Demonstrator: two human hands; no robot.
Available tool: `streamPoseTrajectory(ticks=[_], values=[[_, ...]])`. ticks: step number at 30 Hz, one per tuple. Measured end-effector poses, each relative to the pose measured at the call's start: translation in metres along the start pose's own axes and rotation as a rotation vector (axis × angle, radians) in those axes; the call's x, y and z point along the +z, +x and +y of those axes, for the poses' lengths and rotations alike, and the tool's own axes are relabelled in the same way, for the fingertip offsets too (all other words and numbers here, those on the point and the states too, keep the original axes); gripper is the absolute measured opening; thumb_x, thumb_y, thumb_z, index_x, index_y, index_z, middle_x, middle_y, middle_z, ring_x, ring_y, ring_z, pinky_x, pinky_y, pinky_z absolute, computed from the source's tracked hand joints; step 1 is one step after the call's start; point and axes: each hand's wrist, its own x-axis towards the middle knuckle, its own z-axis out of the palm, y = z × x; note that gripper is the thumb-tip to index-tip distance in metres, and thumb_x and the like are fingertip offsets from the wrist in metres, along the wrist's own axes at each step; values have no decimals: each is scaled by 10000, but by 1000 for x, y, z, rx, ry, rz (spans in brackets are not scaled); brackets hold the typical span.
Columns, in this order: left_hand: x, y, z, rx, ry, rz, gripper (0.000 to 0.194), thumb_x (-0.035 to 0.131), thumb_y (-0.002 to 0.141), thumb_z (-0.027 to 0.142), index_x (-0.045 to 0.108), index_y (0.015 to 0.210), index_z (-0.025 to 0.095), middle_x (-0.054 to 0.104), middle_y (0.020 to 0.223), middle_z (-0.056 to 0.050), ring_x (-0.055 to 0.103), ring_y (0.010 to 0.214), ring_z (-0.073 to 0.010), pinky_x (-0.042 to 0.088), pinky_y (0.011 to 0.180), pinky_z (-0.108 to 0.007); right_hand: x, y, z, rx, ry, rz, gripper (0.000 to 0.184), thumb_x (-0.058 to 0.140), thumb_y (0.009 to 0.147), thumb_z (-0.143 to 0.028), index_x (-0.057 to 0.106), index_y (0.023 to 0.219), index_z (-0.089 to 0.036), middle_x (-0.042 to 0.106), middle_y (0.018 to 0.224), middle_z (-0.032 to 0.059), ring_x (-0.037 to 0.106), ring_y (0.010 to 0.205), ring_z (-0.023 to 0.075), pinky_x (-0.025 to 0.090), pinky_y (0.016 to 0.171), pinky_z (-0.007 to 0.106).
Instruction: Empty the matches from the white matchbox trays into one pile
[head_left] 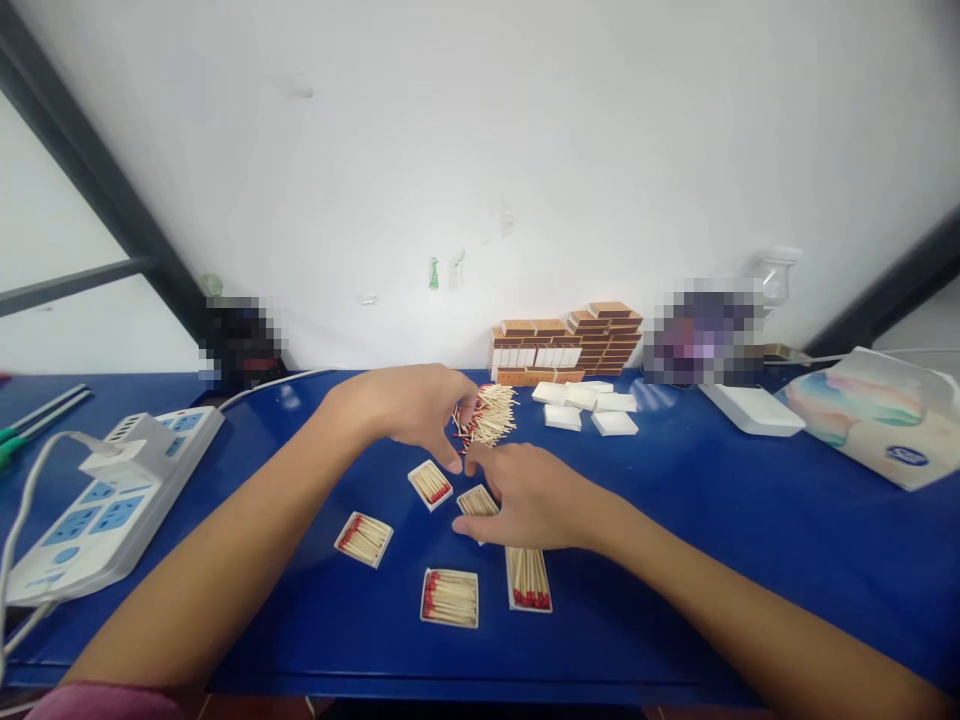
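Observation:
My left hand point(409, 405) reaches over the left side of a heap of loose red-tipped matches point(491, 415). Its thumb stands apart from the curled fingers, and no match shows between them. Just below the heap, my right hand point(536, 495) hovers at a small white matchbox tray point(475, 495) of matches and partly covers it. The thumb and forefinger there are spread, with nothing visible between them. Four more filled trays lie around: one near my left thumb point(431, 484), one at left point(364, 539), one in front point(449, 598) and one below my right wrist point(529, 580).
Matchbox covers point(607, 345) are stacked against the wall, with several white trays point(579, 397) in front. A power strip point(112, 510) with cables lies left, beside green-handled tools point(45, 420). A white box point(754, 410) and a tissue pack point(877, 420) are on the blue table point(675, 640).

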Motion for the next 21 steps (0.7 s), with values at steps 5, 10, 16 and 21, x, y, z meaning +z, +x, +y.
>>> streamPoseTrajectory(ticks=[5,10,16,21], values=[[6,8,3,-19,18,-56,456,822,659,433,665,1040,237,710,927,-13,608,693,-176,382,589,-299,2,6,6,49,37,50,285,703,792,-350,694,1038,-207,696,751,32,614,693,209,348,608,293],[15,18,1,-32,42,-110,487,810,679,531,679,1028,217,729,924,-35,628,701,-193,398,590,-302,-14,12,22,147,70,180,251,650,790,-312,537,585,-218,510,541,-20,434,544,136,258,535,297],[39,39,2,72,82,90,719,662,671,876,683,889,191,690,753,-59,613,648,-216,378,575,-327,-26,18,49,318,338,334,381,583,864,-377,489,534,-212,497,524,-18,428,511,124,267,478,292],[45,51,1,172,164,322,571,712,778,691,701,1049,189,714,833,-74,627,716,-222,372,622,-326,-32,23,59,559,729,307,416,608,923,-483,613,628,-190,624,561,27,449,417,104,286,389,250]])
